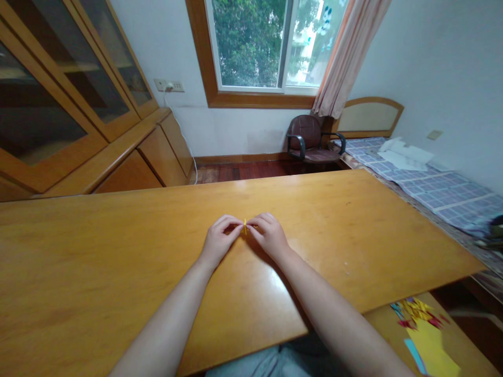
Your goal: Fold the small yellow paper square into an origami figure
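Observation:
Over the middle of the wooden table (118, 251), my left hand (222, 238) and my right hand (271, 235) meet fingertip to fingertip. Between them is a small yellow folded piece (245, 226), perhaps paper, thin and upright. The thumb and fingers of each hand pinch it from either side. Much of it is hidden by the fingertips, and its exact shape is too small to make out.
At lower right, a lower surface holds yellow paper (430, 345), a light blue strip (414, 355) and a pile of colourful folded pieces (418, 310). Beyond the table stand a brown armchair (308, 137), a bed (436, 188) and a glass-door cabinet (98, 125).

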